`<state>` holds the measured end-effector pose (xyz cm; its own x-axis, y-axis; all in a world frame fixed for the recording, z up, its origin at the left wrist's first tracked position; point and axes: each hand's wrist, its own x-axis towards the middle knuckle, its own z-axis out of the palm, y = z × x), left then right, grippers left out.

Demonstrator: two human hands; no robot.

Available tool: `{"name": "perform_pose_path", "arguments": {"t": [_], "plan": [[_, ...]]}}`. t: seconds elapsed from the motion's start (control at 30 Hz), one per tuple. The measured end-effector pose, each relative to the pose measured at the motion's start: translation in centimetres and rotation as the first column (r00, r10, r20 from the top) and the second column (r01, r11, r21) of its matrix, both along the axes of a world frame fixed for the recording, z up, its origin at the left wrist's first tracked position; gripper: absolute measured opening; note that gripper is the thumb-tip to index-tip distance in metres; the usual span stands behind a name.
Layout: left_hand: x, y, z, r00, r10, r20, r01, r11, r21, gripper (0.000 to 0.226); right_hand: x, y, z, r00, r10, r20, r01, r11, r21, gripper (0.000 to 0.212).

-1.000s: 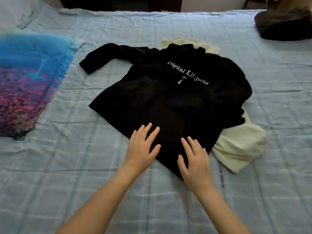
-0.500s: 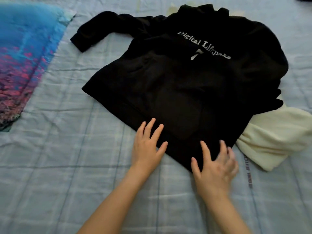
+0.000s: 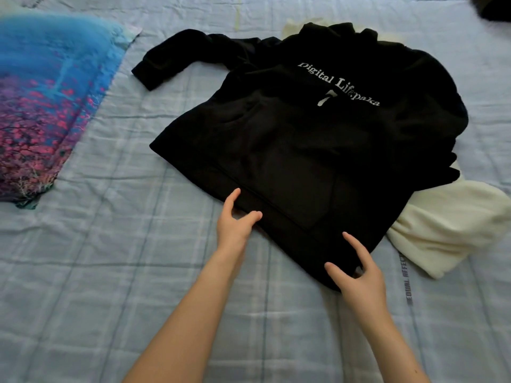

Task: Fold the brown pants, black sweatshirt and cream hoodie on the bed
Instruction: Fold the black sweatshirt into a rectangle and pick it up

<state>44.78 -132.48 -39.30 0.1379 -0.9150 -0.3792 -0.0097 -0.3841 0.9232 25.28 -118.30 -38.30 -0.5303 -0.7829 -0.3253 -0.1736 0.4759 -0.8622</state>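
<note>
The black sweatshirt (image 3: 290,139) lies spread face up on the bed, white lettering on its chest and one sleeve stretched out to the left. My left hand (image 3: 235,219) pinches the near hem, thumb on top of the fabric. My right hand (image 3: 356,272) grips the hem's near right corner, thumb and forefinger over the cloth. The cream hoodie (image 3: 448,225) lies bunched under the sweatshirt, sticking out at the right and a little behind the collar. A dark garment (image 3: 495,8) shows only as a corner at the top right; whether it is the brown pants I cannot tell.
The bed (image 3: 110,244) is covered by a light blue checked sheet. A blue and pink printed pillow (image 3: 41,106) lies at the left edge. Bare sheet stretches in front of and to the left of the sweatshirt.
Both hands went from lying flat on the sweatshirt's lower part to curling around its hem. The right hand slid down to the corner. The view shifted closer and lower.
</note>
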Motion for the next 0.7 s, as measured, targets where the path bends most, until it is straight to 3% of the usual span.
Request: {"name": "perform_pose_path", "arguments": {"t": [0.17,0.33,0.53,0.7], "plan": [[2.5,1.3,0.7,0.993,-0.116,-0.008,0.116,0.993,0.028,0.077,0.4,1.8,0.7,0.994,0.081,0.068,-0.079,0.997,-0.025,0.074],[3.6,7.0,2.9,0.994,-0.105,0.014,0.105,0.994,0.016,0.078,0.2,6.7,2.4,0.986,0.073,0.148,-0.070,0.997,-0.024,0.078],[4.0,17.9,4.7,0.998,-0.054,0.014,0.053,0.996,0.069,0.080,-0.6,15.6,5.2,0.976,0.135,0.168,-0.140,0.990,0.016,0.080],[3.8,29.9,4.9,0.999,0.010,0.043,-0.018,0.983,0.183,0.079,-1.9,25.5,6.1,0.955,0.180,0.237,-0.217,0.966,0.138,0.081]]}}
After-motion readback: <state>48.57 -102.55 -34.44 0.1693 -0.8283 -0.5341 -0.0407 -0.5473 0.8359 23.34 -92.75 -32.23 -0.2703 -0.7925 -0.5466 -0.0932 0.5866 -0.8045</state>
